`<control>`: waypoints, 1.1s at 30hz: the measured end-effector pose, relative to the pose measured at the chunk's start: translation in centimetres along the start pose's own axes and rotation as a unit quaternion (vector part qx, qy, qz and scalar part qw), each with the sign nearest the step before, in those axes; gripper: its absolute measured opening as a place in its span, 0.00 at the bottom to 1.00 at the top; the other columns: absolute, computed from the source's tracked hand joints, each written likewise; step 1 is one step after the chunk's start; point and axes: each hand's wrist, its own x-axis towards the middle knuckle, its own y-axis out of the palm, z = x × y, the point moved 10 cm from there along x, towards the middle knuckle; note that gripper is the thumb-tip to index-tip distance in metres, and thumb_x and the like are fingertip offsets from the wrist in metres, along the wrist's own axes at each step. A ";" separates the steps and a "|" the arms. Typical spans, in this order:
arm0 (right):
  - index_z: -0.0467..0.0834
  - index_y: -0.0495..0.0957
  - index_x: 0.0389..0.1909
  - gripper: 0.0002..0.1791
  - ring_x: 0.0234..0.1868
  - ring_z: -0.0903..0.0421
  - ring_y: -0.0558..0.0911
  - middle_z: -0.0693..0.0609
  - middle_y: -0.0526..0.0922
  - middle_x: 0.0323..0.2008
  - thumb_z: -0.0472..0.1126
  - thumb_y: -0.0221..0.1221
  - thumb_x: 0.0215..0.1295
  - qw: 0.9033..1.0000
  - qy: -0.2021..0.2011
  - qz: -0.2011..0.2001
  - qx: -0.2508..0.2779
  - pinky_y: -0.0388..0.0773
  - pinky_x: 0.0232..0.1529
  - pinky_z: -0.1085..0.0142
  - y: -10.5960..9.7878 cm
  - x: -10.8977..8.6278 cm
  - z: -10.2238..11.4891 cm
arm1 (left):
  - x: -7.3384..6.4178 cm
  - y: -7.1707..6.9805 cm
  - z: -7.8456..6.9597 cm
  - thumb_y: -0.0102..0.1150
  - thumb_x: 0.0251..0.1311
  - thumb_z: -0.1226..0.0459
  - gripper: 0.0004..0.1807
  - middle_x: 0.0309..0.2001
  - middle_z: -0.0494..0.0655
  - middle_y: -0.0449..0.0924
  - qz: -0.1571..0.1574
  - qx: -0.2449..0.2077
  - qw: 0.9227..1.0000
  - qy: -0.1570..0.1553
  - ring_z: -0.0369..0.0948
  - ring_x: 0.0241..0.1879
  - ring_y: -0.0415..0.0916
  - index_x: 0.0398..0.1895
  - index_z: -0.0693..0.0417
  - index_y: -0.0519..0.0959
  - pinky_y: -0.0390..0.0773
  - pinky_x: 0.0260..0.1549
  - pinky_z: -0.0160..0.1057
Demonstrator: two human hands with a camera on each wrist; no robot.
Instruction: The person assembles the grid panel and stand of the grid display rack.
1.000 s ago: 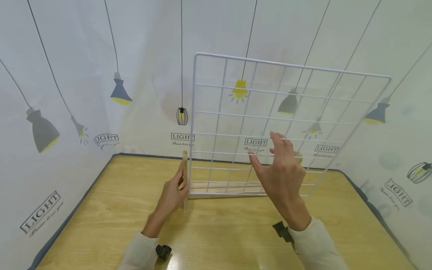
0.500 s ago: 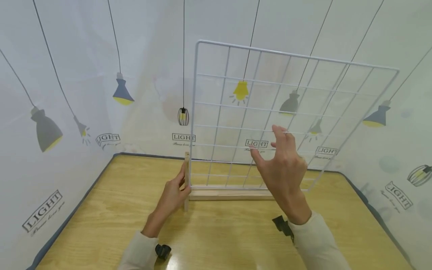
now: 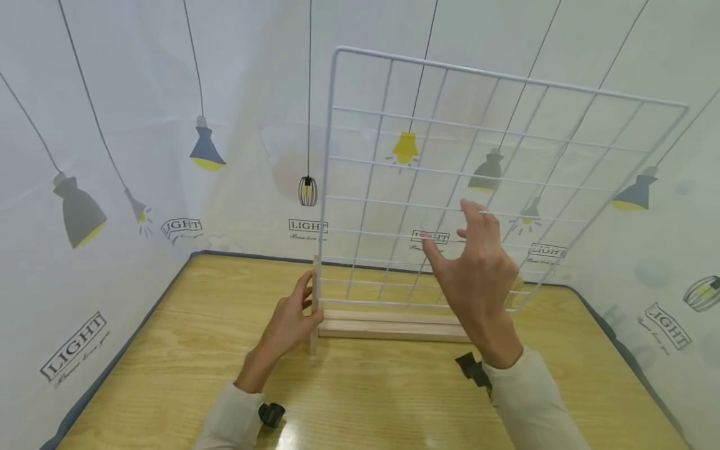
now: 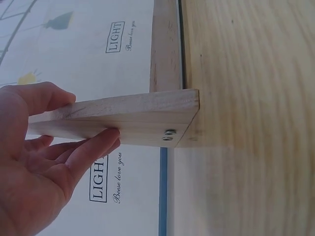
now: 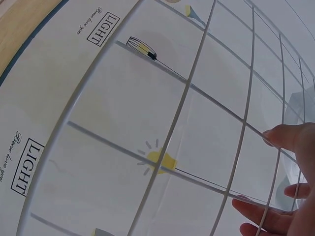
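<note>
A: What's the left hand [image 3: 288,322] doing?

B: It's gripping the board [image 4: 135,117], with the thumb pressing one edge and the fingers lying against the outer face, so the hand is opening only about as wide as the wood.

A: Where's the board standing?

B: It's standing upright on the table [image 3: 365,400], and two screws [image 4: 169,134] are showing near its lower end.

A: And the right hand [image 3: 482,275]?

B: It's holding the grid [image 3: 462,174] quite loosely, thumb and fingers spreading apart across the wires.

A: Is the grid resting on anything?

B: Its lower edge is showing above the base [image 3: 388,328], and its left side is running up just beside the board. I'm not able to tell whether they're touching.

A: The base?

B: It's lying on the table, stretching rightward from the board's foot. Printed lamps are decorating the pale wall [image 3: 253,200] behind.
</note>
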 end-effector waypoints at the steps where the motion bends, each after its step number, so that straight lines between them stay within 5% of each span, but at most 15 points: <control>1: 0.38 0.75 0.59 0.35 0.33 0.47 0.88 0.39 0.82 0.48 0.51 0.73 0.53 1.000 0.000 -0.001 -0.001 0.56 0.10 0.64 0.0 0.1 0.0 | 0.0 0.0 0.0 0.58 0.60 0.71 0.43 0.64 0.72 0.70 0.001 -0.001 1.000 -0.002 0.63 0.58 0.75 0.78 0.53 0.52 0.82 0.48 0.54; 14: 0.40 0.73 0.60 0.35 0.34 0.47 0.88 0.39 0.82 0.45 0.50 0.72 0.53 1.000 0.001 -0.007 0.000 0.63 0.09 0.58 0.5 0.9 0.0 | -0.1 0.1 -0.1 0.58 0.61 0.71 0.42 0.66 0.71 0.68 0.017 -0.010 1.000 -0.005 0.64 0.58 0.75 0.77 0.53 0.51 0.82 0.48 0.55; 33: 0.40 0.73 0.60 0.34 0.34 0.46 0.88 0.39 0.82 0.45 0.49 0.72 0.55 1.000 0.007 -0.021 0.003 0.57 0.12 0.63 0.9 2.7 0.0 | -0.1 0.3 0.1 0.57 0.62 0.71 0.43 0.68 0.73 0.63 0.025 -0.011 1.000 -0.014 0.63 0.61 0.73 0.79 0.51 0.49 0.82 0.49 0.55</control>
